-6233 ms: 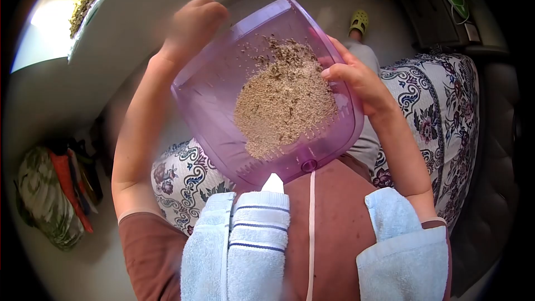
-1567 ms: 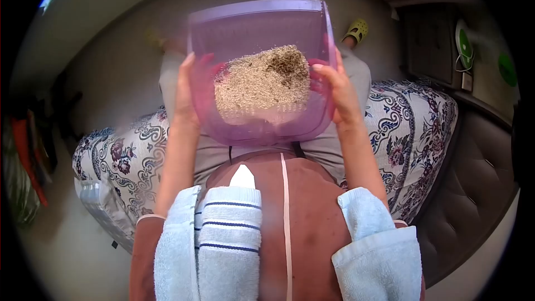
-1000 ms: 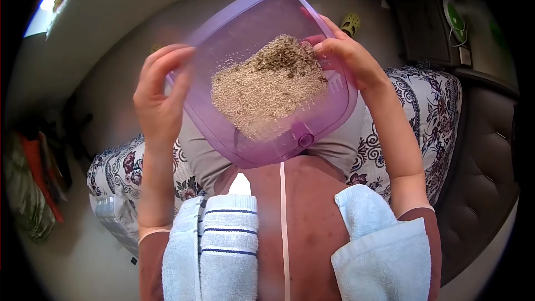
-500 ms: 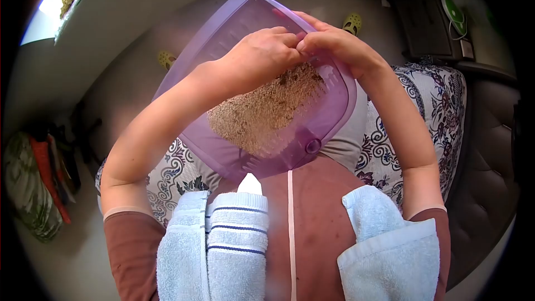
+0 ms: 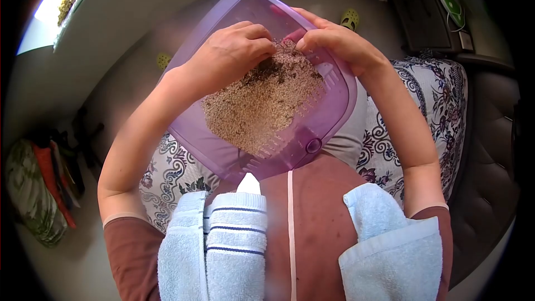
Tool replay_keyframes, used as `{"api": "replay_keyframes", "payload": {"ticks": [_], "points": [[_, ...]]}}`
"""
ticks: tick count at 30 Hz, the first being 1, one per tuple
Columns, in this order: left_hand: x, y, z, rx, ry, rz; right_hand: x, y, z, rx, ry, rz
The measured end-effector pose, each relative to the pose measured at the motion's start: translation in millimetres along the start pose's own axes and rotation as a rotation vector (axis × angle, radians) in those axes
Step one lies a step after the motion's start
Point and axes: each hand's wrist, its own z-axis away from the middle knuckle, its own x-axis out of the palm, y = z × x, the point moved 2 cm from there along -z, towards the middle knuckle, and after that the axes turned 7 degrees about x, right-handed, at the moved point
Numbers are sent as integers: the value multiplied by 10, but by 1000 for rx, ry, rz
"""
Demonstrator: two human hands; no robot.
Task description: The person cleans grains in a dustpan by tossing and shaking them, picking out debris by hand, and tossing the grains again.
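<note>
A translucent purple plastic tray (image 5: 192, 69) rests tilted over my lap. Inside it lies a heap of pale, grain-like material (image 5: 251, 114), with a darker patch of bits near the upper part. My right hand (image 5: 334, 44) grips the tray's upper right rim, thumb inside and fingers around the outside; pinkish finger shapes show through the plastic. Over the heap's upper left edge is my left hand (image 5: 237, 47), its fingers curled together beside the dark bits. Whatever those fingertips may hold is hidden.
Patterned fabric (image 5: 421, 111) covers the seat under me, beside a dark padded panel (image 5: 482, 173). Light blue towels (image 5: 237, 245) hang over my chest. Yellow clogs (image 5: 350, 19) are on the floor. A dark cabinet (image 5: 421, 17) stands at the upper right.
My left hand has moved left, away from my right thumb, uncovering more of the heap and its dark patch. My right hand keeps its hold on the rim.
</note>
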Motion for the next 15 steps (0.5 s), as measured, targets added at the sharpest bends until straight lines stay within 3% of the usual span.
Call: {"api": "replay_keyframes", "payload": {"ticks": [5,8,15], "points": [[144,126,-57,133,41,-5,37,7,-14,-19,1,-16],[91,118,-38,109,-109,-42,23,13,-10,-4,19,-10],[-213,-124,205,94,-95,27,0,28,1,0,14,3]]}}
